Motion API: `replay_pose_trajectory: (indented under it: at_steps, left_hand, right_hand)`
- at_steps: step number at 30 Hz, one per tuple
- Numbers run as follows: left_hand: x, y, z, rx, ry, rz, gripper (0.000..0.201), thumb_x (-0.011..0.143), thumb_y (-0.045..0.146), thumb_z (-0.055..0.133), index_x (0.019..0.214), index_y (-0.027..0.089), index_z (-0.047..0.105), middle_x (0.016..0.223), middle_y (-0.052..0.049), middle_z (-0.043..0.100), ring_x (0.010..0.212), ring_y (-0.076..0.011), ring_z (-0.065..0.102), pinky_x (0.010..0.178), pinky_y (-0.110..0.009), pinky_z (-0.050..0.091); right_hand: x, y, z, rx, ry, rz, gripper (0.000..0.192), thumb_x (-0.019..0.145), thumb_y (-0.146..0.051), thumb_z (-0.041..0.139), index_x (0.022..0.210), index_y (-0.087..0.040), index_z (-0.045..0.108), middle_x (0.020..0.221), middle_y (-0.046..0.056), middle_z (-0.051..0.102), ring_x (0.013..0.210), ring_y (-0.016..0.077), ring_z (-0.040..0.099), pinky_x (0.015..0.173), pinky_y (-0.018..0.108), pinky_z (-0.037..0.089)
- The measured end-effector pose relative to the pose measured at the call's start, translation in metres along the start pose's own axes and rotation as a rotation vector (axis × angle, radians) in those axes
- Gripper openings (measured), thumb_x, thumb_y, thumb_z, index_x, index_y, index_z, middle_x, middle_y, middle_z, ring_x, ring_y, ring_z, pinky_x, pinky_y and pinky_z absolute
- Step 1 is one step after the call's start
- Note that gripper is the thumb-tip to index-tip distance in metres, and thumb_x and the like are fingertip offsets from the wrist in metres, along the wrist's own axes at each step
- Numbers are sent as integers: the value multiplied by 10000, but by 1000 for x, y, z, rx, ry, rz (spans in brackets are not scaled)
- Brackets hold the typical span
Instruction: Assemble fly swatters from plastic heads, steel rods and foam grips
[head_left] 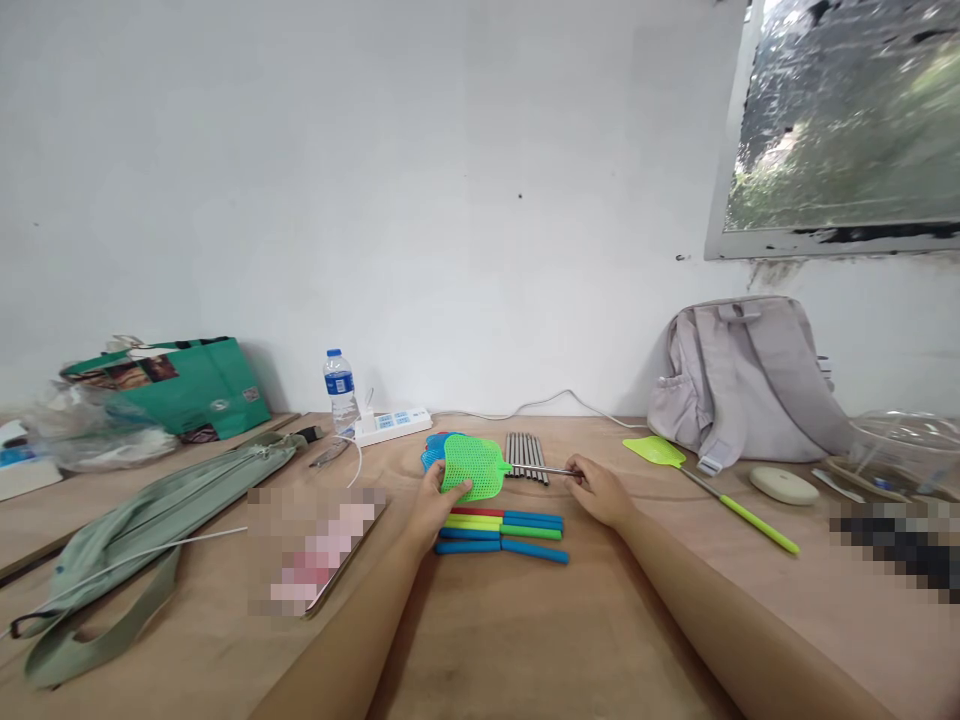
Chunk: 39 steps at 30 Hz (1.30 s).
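Observation:
My left hand [433, 508] grips the edge of a green fly swatter head [474, 468], thumb on its mesh. A metal rod [544, 470] runs from the head's neck to the right, where my right hand [596, 488] pinches its far end. Under and behind the green head, blue mesh swatter heads [433, 450] show in part. Several metal rods [527, 455] lie side by side behind the held rod. In front of my hands rest several coloured handle tubes [501, 534] in red, yellow, green and blue.
A yellow-green fly swatter [757, 522] lies at right, near a grey backpack [750, 380] and an oval white case [784, 486]. At left are a phone [330, 550], a green strap bag [172, 510], a water bottle [341, 390] and a power strip [394, 425].

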<state>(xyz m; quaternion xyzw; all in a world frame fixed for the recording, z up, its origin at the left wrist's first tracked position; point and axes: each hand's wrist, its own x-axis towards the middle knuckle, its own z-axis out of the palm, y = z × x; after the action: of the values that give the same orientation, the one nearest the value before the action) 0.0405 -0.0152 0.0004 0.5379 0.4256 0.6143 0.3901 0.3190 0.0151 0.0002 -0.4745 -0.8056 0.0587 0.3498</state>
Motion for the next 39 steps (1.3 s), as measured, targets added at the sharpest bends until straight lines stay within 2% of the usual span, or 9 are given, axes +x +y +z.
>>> replay_pose_trajectory:
  at_steps: [6, 16, 22, 26, 39]
  left_hand:
    - [-1, 2, 1, 31, 17, -1, 426, 580, 321, 676, 939, 163, 510, 994, -66, 600, 951, -209, 551, 833, -362, 430]
    - [-3, 7, 3, -22, -22, -26, 500, 556, 288, 706, 998, 152, 517, 1040, -81, 592, 971, -225, 539, 850, -369, 414]
    - [-4, 8, 2, -4, 15, -22, 481, 551, 292, 708, 974, 154, 527, 1005, -78, 603, 958, -226, 545, 847, -369, 415]
    - [-5, 8, 2, -14, -9, -11, 488, 558, 286, 703, 992, 155, 521, 1014, -79, 598, 961, -226, 545, 837, -366, 425]
    - [-5, 8, 3, -16, -22, -22, 488, 573, 284, 704, 998, 155, 502, 1044, -85, 584, 991, -221, 527, 848, -354, 414]
  right_hand:
    - [0, 1, 1, -14, 1, -18, 106, 767, -281, 405, 811, -213, 473, 709, -9, 552, 668, 134, 506, 621, 245, 355]
    - [-1, -9, -1, -20, -45, -100, 99, 752, -273, 427, 800, -210, 488, 736, 1, 569, 678, 135, 509, 638, 247, 354]
    - [-1, -4, 1, -13, 4, -38, 102, 754, -284, 422, 806, -212, 473, 727, -4, 563, 671, 137, 513, 632, 253, 358]
    - [0, -1, 1, -8, 46, 21, 128, 767, -305, 404, 819, -211, 473, 724, -3, 562, 661, 139, 512, 616, 254, 355]
    - [-1, -4, 2, 14, -2, 32, 120, 764, -309, 413, 799, -216, 481, 719, -8, 575, 649, 131, 511, 598, 243, 348]
